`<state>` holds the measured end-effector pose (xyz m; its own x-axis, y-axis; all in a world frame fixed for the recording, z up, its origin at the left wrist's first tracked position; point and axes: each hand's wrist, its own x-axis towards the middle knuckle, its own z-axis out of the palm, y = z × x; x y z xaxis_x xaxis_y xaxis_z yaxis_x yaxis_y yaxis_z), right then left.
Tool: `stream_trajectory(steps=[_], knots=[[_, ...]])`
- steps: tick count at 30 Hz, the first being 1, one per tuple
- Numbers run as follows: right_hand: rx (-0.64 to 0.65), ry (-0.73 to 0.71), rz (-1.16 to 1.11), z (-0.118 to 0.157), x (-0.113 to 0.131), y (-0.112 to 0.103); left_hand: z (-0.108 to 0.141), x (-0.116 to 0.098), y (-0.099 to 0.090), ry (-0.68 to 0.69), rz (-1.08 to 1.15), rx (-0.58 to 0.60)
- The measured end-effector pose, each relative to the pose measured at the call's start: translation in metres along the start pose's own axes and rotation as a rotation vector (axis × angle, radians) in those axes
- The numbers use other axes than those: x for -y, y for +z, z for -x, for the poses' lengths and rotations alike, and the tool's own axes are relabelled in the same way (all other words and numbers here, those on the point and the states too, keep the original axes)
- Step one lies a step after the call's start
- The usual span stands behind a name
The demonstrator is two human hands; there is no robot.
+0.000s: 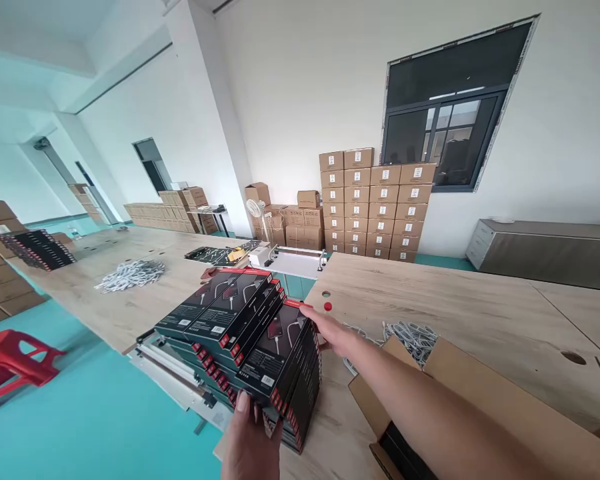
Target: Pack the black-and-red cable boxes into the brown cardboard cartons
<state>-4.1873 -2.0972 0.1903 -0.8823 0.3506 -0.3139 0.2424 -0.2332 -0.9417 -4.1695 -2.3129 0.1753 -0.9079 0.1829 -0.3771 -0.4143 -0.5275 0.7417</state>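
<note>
A: Head view, one entry. I take the stack of black retail boxes [250, 340] as my landmark. It sits at the near edge of the worktop [480, 313], leaning and fanned toward the left, red edges showing.

B: Hands?

A: My left hand [250, 440] is at the near foot of the stack, fingers spread flat against the lowest boxes, not closed round anything. My right hand [333, 333] is pressed on the stack's right upper edge, fingers straight and open, thumb side hidden. I read both as steadying the stack, neither as gripping it.

B: Around the stack?

A: Just right of it, an open cardboard carton [430, 393] under my right forearm; dark items show inside at its near corner, too little visible to name. Behind the carton, a heap of white cables [410, 333]. Beyond the stack, a small red cap [327, 307] on the wood. Left of the stack and lower, a metal frame [180, 373] juts from the worktop edge. Far left, a second cable heap [130, 273] and another row of black boxes [37, 250].

B: Progress?

A: My judgement: many boxes are already gathered into this stack, but it is uneven and none looks squared. Whether the carton is partly filled, I cannot tell.
</note>
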Motion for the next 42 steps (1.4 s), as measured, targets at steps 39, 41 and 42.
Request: stream_trajectory(steps=[39,41,42], knots=[[-0.932,-0.393,0.728,0.289,-0.169,-0.150,0.047,0.205,0.143,0.720,-1.793,1.966],[-0.922,-0.361,0.754,0.273,-0.190,-0.152,0.039,0.216,0.139,0.841,-1.856,1.900],[-0.904,-0.354,0.769,0.265,-0.201,-0.154,0.036,0.220,0.137,0.857,-1.892,1.856]])
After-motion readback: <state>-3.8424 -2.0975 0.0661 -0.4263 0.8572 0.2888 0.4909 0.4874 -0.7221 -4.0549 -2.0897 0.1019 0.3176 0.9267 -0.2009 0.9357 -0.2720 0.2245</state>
